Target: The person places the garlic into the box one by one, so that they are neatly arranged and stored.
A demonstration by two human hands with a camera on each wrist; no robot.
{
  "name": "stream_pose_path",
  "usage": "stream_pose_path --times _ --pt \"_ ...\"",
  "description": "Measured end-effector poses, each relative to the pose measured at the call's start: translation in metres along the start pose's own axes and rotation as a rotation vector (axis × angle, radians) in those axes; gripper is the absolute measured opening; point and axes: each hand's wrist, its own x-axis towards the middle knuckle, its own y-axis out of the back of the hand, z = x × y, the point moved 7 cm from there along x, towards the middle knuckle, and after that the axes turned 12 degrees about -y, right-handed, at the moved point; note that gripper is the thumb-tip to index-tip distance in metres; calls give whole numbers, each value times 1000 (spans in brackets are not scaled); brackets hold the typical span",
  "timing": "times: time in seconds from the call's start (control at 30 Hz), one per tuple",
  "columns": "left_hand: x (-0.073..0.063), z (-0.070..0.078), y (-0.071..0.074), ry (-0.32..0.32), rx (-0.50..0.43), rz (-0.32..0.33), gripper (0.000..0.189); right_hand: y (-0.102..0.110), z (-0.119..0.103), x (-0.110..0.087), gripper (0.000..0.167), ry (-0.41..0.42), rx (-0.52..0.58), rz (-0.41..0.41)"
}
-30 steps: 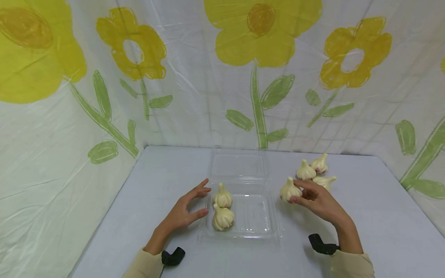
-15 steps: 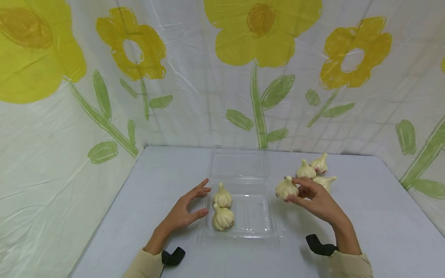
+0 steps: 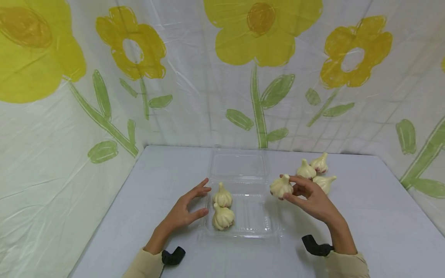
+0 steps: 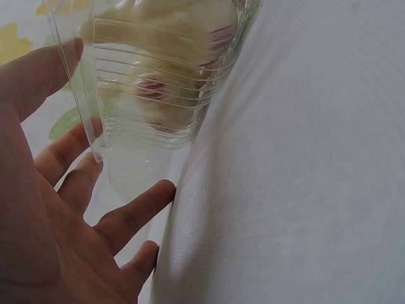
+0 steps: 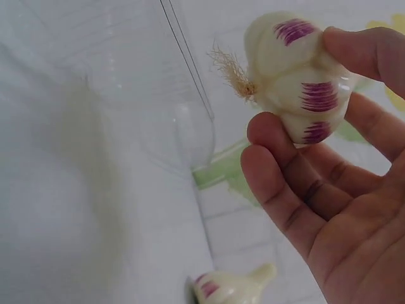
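My right hand (image 3: pixel 311 197) grips a garlic bulb (image 3: pixel 281 187) between thumb and fingers, above the right rim of a clear plastic clamshell box (image 3: pixel 252 234). In the right wrist view the held garlic bulb (image 5: pixel 297 76) shows purple streaks and a tuft of dry roots. Two more bulbs sit in the left part of the box, a rear garlic bulb (image 3: pixel 222 196) and a front garlic bulb (image 3: pixel 223 218). At the box's left side, my left hand (image 3: pixel 184 208) has its fingers spread; in the left wrist view its fingertips (image 4: pixel 74 54) lie right at the box's rim.
The box's lid (image 3: pixel 239 164) lies open toward the back of the white table (image 3: pixel 167 166). Three loose bulbs, among them a garlic bulb (image 3: pixel 306 169), lie at the back right. Behind the table hangs a flower-printed curtain (image 3: pixel 194 108).
My right hand has carried its garlic bulb leftward and slightly up, from beside the box to over its right edge. The left hand stays where it was.
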Motion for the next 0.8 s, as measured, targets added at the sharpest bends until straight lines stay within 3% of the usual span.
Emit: stream_pose_path --times 0.43,0.57,0.8 --pt "0 0 0 -3 12 -5 56 -19 -4 6 42 59 -123 44" --pt "0 -1 0 -4 15 -4 56 -26 -3 7 43 29 -103 11" --pt "0 0 0 6 14 -9 57 -39 -8 9 44 58 -94 5"
